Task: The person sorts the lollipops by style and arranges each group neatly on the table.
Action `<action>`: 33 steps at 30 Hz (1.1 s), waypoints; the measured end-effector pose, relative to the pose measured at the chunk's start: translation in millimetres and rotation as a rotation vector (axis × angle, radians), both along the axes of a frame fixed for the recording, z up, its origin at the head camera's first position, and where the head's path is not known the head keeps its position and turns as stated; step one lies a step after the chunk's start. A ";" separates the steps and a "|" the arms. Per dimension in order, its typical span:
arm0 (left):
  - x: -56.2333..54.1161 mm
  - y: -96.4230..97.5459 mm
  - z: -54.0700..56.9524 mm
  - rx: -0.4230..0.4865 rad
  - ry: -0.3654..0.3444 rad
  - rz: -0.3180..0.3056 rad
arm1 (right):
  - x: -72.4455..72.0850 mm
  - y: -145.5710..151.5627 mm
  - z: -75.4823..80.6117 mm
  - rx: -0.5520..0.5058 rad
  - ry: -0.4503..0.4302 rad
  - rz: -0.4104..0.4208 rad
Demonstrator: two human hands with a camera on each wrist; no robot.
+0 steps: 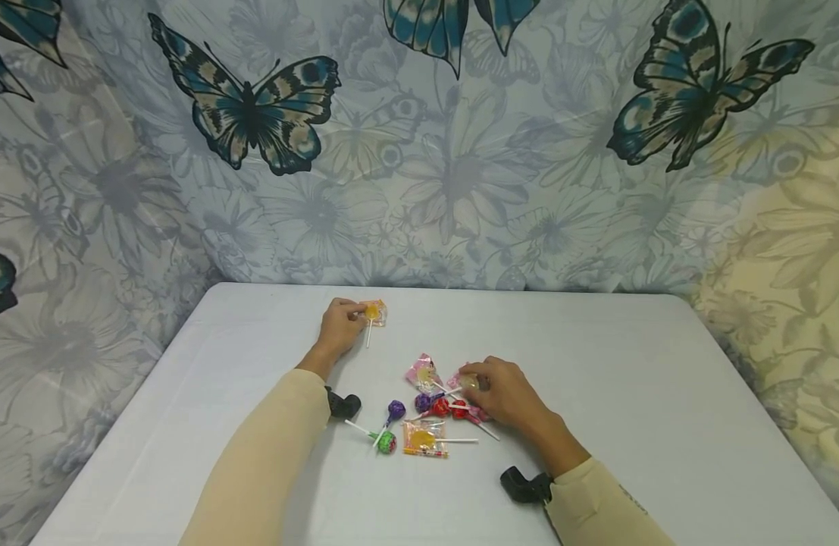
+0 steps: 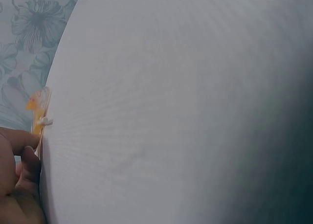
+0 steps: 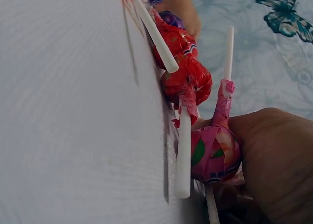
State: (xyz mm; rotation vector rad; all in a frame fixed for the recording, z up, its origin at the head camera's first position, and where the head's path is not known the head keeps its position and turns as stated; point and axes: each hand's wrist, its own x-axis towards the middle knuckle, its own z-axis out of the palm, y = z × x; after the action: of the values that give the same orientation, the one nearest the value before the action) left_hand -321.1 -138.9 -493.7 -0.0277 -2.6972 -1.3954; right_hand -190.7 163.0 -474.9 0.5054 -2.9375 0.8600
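Near the table's far edge my left hand [image 1: 342,326] pinches a flat yellow lollipop [image 1: 373,312] by its clear, orange-edged wrapper, its white stick pointing toward me. The left wrist view shows thumb and finger meeting at the lower end of that wrapper [image 2: 38,111]. Over the right side of a lollipop pile, my right hand [image 1: 504,390] has its fingers curled at a pale yellow lollipop [image 1: 469,381] in a pink-and-clear wrapper. A round pink lollipop [image 3: 216,153] lies against the right hand, partly hiding its fingertips. Beside it are red lollipops [image 3: 188,79].
Left of the right hand lies another pink-wrapped lollipop [image 1: 424,373], with a purple one [image 1: 423,402] below. Nearer me are a green lollipop [image 1: 386,442], a second purple one [image 1: 396,411] and an orange-wrapped one [image 1: 424,439]. A butterfly-patterned backdrop [image 1: 460,189] stands behind the white table [image 1: 630,394].
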 end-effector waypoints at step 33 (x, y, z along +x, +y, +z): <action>2.0 -2.0 -0.5 -0.008 0.044 -0.054 | -3.7 13.4 5.2 -0.199 -0.078 -0.165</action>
State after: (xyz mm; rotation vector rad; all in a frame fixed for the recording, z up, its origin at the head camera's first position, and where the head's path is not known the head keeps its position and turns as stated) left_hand -319.1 -140.9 -494.3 -0.1315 -2.6852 -1.3816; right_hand -194.4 176.4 -469.6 0.2187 -2.8665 1.1566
